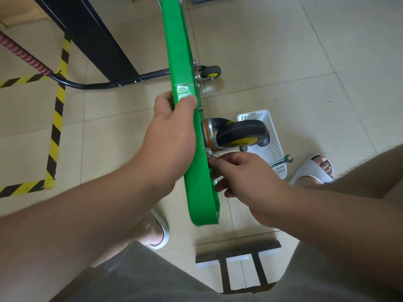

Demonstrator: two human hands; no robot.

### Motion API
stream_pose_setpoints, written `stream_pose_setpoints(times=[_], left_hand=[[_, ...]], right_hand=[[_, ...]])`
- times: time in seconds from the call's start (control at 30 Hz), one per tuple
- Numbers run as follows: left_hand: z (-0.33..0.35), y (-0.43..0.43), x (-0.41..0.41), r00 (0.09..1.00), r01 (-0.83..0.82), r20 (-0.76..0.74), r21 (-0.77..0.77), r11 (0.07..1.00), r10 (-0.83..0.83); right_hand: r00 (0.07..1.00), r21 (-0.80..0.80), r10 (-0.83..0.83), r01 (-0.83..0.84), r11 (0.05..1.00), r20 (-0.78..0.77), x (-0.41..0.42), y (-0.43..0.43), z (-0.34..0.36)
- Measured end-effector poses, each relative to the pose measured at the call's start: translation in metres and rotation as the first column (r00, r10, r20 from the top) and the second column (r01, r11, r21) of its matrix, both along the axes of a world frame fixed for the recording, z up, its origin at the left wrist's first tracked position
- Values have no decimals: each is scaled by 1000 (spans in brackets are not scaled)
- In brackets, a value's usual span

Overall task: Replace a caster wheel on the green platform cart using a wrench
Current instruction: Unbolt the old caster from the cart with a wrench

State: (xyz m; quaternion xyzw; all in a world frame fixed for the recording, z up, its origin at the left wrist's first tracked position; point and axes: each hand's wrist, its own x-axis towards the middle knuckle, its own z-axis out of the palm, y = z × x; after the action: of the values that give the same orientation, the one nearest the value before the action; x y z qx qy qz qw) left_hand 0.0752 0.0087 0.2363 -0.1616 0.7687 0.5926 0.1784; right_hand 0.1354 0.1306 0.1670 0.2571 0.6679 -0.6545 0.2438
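Observation:
The green platform cart (176,46) stands on its edge, its underside facing right. My left hand (172,131) grips the cart's upper edge near the closest corner. A grey caster wheel with a yellow hub (239,134) sits on that corner by its metal plate. My right hand (244,177) is below the wheel, fingertips pinched on a small bolt or nut at the plate's edge. A second caster (210,73) is mounted farther along. The wrench (281,161) lies across the rim of a white basket, untouched.
The white perforated basket (273,147) sits on the tiled floor right of the cart. The cart's black handle bar (104,85) lies on the floor beside a black frame (93,35). Yellow-black floor tape (57,127) runs at left. A small stool (239,264) stands between my sandalled feet.

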Motion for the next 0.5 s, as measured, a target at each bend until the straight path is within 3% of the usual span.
stream_pose_setpoints(times=[0.17, 0.37, 0.5], left_hand=[[0, 0, 0, 1000, -3, -8, -8, 1000, 3], [0, 1, -1, 1000, -4, -15, -49, 999, 3], [0, 2, -2, 1000, -11, -21, -47, 999, 10]], right_hand=[[997, -40, -62, 60, 997, -40, 4, -3, -3], [996, -137, -65, 73, 988, 61, 1, -4, -4], [997, -112, -34, 42, 993, 75, 0, -5, -5]])
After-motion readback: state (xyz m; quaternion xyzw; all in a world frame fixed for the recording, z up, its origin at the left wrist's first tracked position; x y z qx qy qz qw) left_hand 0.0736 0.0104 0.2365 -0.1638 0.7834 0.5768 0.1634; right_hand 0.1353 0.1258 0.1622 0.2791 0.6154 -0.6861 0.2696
